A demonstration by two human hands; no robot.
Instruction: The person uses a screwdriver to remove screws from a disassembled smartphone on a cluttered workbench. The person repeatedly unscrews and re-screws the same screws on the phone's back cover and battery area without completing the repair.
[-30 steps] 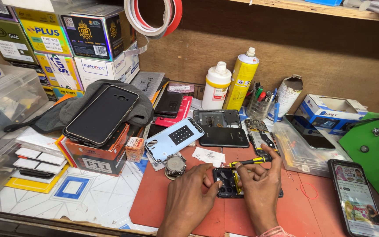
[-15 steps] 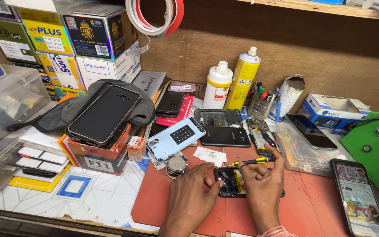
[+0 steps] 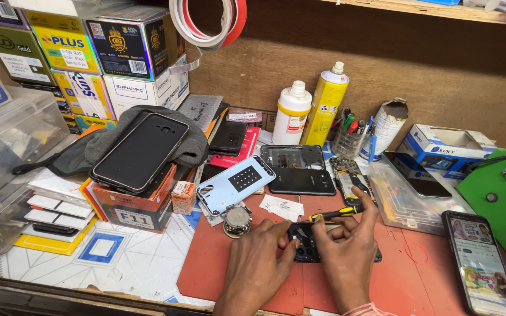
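Observation:
An opened dark phone [image 3: 306, 243] lies on the red work mat [image 3: 218, 269], its insides facing up. My left hand [image 3: 259, 263] presses on the phone's left side with the fingertips. My right hand [image 3: 346, 254] rests on the phone's right part and carries a yellow and black screwdriver [image 3: 338, 213] tucked between thumb and forefinger, tip pointing left. The phone's middle is partly hidden under my fingers.
Behind the mat lie a light blue phone back [image 3: 235, 184], a black phone [image 3: 303, 181], a bare frame [image 3: 291, 157] and a round metal tin [image 3: 237, 217]. A lit phone [image 3: 481, 263] lies right, beside a clear plastic tray [image 3: 405, 202]. Boxes [image 3: 136, 202] stand left; bottles [image 3: 326, 105] behind.
Both hands have stayed on the opened phone; the fingers shifted slightly over it. The screwdriver stays in my right hand.

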